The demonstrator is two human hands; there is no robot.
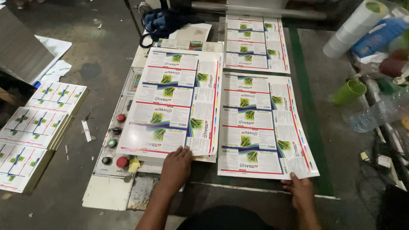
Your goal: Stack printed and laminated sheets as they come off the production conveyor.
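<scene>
Your left hand (175, 167) lies flat, fingers spread, pressing the near edge of the glossy white printed label sheets stacked at the left (172, 102); it grips nothing. Your right hand (300, 190) pinches the near right corner of the single glossy white printed label sheet (260, 125), thumb on top, fingers tucked beneath as far as you can tell.

To do this well, I'd say keep the left palm pressing evenly so the stack doesn't fan out, and move the single sheet by its corner, low and flat, so the glossy paper doesn't crease or scuff.

Both lie on the dark worktop (317, 127), the stack overhanging a grey control panel with red and green round buttons (114, 142). Each sheet carries 5 repeated white panels with green plant pictures, red lines and a coloured strip along the right margin. A third similar sheet (255, 42) lies farther back.
</scene>
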